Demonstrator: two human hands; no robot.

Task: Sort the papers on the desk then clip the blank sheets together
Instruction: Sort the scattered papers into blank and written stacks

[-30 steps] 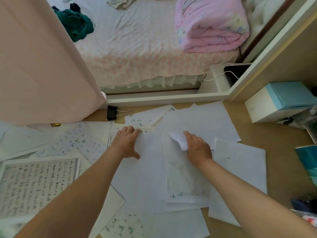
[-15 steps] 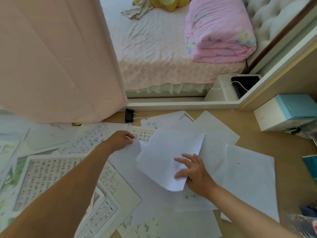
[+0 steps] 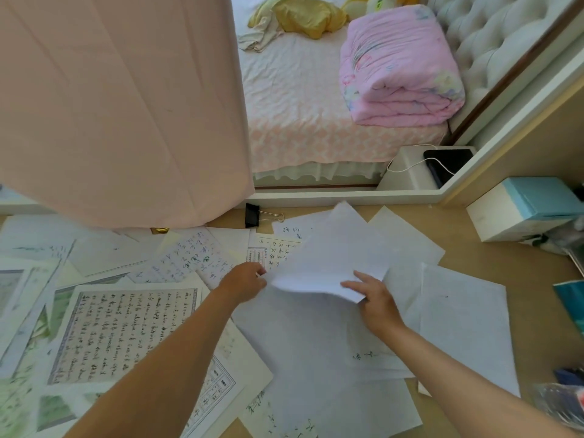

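Although far from finished, judge sorting as underway on the desk (image 3: 518,267): see written pages (image 3: 123,336) mostly to the left and blank-looking sheets (image 3: 467,327) to the right, with overlap in the middle and a little handwriting among the right-hand group. Note one blank sheet (image 3: 331,263) raised off the central pile, near the middle of the desk. Record left hand (image 3: 245,281) pinching its left corner between thumb and fingertips. Record right hand (image 3: 376,303) with fingers extended and spread, laid on the near right corner, no curl round the paper visible. Find binder clip (image 3: 252,215) lying unused at the far edge, apart from both hands. Estimate remaining: finish separating, square the blanks, clip them.
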